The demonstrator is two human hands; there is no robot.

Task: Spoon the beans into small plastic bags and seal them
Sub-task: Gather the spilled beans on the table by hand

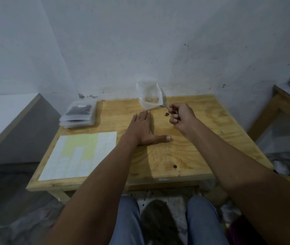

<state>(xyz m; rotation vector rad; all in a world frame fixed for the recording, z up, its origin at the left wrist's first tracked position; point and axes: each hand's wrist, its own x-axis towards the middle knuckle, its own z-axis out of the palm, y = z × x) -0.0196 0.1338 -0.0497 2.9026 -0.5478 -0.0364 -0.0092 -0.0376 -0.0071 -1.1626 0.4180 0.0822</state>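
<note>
Pale, scuffed walls meet in a corner behind a small plywood table (184, 152), seen from above by a seated person whose two bare forearms reach across it. One clear plastic bag (149, 96) stands upright at the table's 12 o'clock edge, close to the wall, with a small brownish heap of beans in its bottom. The right hand (181, 117) is curled around the handle of one metal spoon (164, 106), whose bowl end touches the bag's lower right side. The left hand (143, 129) lies flat and open on the wood, palm down, thumb spread toward 3 o'clock, fingertips just short of the bag; the two hands are apart. Loose beans (166, 114) sit between the hands, too blurred to count, and one more bean (175, 166) lies near the front edge at 5 o'clock. At 10 o'clock, a stack of flat clear packets (78, 114) overhangs the table's left rim. One sheet of labels (80, 154) fills the 8 o'clock corner. Bare wood stays open across the centre and right side.
</note>
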